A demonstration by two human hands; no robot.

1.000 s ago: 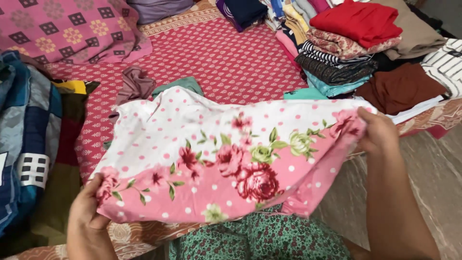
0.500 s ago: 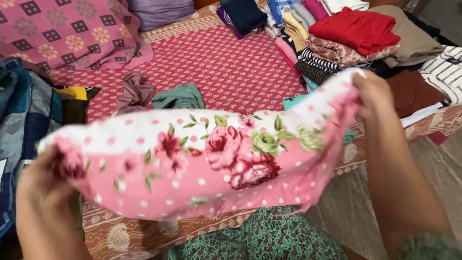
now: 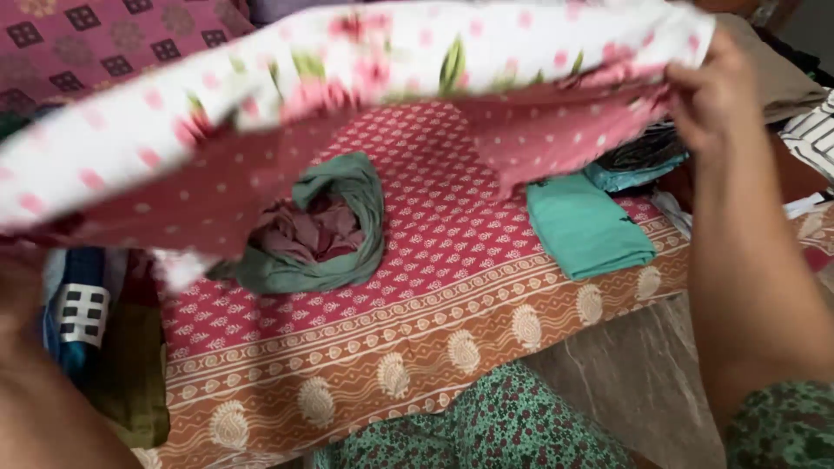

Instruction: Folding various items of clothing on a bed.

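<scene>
Bed [image 3: 417,260] covered with a red block-printed sheet carrying a brown patterned border along the near edge. Patterned maroon pillow [image 3: 95,43] at the upper left. Floor [image 3: 634,382] beside the bed is grey-brown polished stone. Lighting is even and soft, with no hard shadows. No wall or window visible.

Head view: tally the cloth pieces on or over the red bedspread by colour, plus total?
Pink and white floral cloth, held up by the right hand: 1
Green crumpled cloth: 1
Mauve crumpled cloth inside the green one: 1
Teal folded cloth: 1
Total: 4
</scene>
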